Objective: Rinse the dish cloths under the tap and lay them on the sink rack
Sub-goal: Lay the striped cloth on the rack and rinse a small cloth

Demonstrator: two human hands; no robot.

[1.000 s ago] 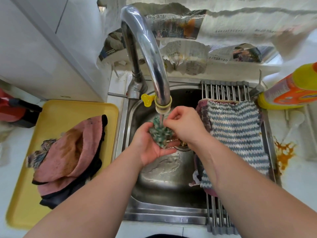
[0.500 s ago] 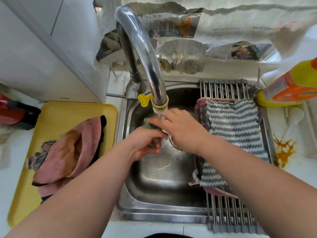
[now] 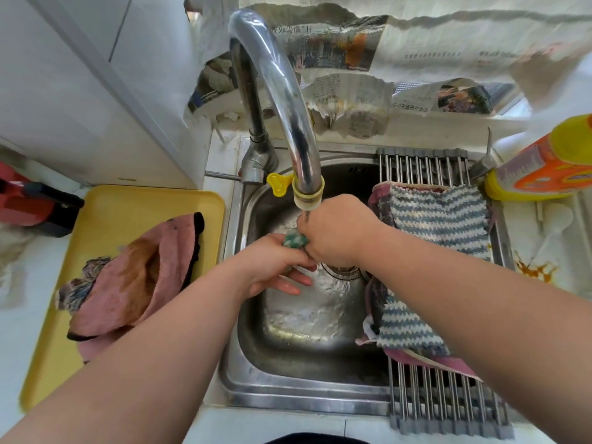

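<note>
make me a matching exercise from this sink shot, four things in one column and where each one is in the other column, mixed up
Things
1. green cloth
2. blue striped cloth
3. pink cloth
4. orange and yellow bottle

Places
a. on the yellow tray
b. right of the sink rack
c. held by the left hand and right hand under the tap
d. spread on the sink rack

Pairs: 1-c, 2-d, 3-a, 4-b

Small green cloth point(image 3: 294, 240), crumpled into a ball, just under the tap point(image 3: 282, 91) spout. Striped blue-white cloth point(image 3: 439, 219) spread flat on the sink rack point(image 3: 423, 161). Pink cloths point(image 3: 134, 283) heaped well apart at left.
</note>
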